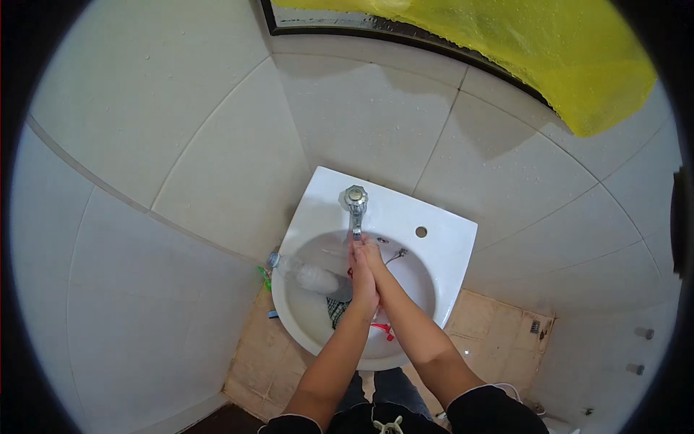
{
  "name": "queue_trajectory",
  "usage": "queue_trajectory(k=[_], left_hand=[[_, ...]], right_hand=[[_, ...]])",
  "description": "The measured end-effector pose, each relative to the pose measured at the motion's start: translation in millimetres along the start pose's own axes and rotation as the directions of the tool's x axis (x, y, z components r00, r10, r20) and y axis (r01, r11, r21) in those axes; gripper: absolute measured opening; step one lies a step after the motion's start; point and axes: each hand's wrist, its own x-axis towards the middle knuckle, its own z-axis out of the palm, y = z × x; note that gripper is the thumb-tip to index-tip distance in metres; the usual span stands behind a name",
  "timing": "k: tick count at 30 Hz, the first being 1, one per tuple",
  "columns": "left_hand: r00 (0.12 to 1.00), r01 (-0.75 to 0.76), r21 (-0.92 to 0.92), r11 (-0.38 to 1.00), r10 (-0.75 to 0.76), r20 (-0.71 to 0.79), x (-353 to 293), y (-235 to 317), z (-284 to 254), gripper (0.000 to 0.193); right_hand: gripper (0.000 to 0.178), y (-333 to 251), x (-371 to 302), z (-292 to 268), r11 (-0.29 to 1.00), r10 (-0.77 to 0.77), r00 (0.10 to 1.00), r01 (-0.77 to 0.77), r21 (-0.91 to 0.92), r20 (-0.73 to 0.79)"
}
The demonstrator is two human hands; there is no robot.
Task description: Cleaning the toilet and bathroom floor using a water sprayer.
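My left hand [359, 278] and my right hand [374, 262] are pressed together palm to palm over the bowl of a white wall sink [441, 239], fingertips just under the spout of a chrome tap [355, 206]. Neither hand holds anything that I can see. A clear plastic bottle [303, 273] lies on its side across the sink's left rim, its cap pointing left. A dark checked cloth [335, 311] and something red [383, 329] lie in the bowl beneath my forearms, partly hidden.
Pale wall tiles [181, 145] surround the sink. A black-framed mirror [347, 22] hangs above, with a yellow cloth [549, 50] draped over its upper right. Beige floor tiles [491, 325] show below the sink. Small green and blue items [264, 278] lie beside the sink's left edge.
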Motion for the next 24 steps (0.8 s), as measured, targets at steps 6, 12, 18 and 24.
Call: queue_trajectory(k=[6,12,18,24], left_hand=[[0.918,0.378,-0.313,0.871,-0.397,0.006,24,17,5,0.047],[0.916,0.387,-0.305,0.870,-0.327,0.231,1,18,-27,0.039],[0.956,-0.032,0.348,0.937,-0.074,0.285,-65,44,-39,0.044],[0.911,-0.361,0.743,0.563,0.044,0.410,-126,77,-64,0.046]], right_hand=[[0.034,64,-21,24,0.711,-0.702,0.614,0.576,-0.404,-0.361],[0.024,-35,-90,-5,0.735,-0.572,0.806,0.424,-0.528,-0.149],[0.035,-104,-54,-33,0.237,-0.956,0.285,0.622,-0.746,-0.067],[0.035,-124,-53,-25,0.585,-0.674,0.682,0.255,-0.770,-0.285]])
